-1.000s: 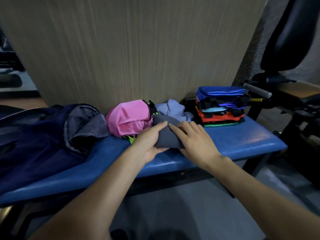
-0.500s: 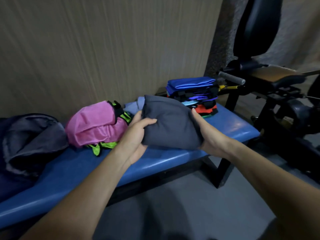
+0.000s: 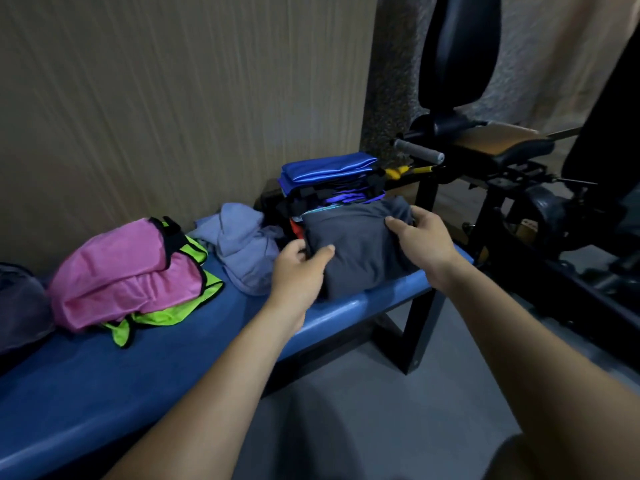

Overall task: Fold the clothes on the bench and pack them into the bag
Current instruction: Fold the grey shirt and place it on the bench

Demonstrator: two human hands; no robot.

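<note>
Fingers (image 3: 320,252) of both hands pinch the folded grey garment (image 3: 360,251) at opposite edges; soft and light, it looks best gripped there.

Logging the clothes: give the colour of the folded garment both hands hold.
Dark grey garment, plain; head view, the only one.

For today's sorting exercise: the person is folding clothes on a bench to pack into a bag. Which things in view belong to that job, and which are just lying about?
Belongs to the job:
folded grey garment, held by left hand and right hand
folded stack
pink garment
neon green garment
light blue garment
blue bench

Just lying about:
gym machine
grey handle
</note>
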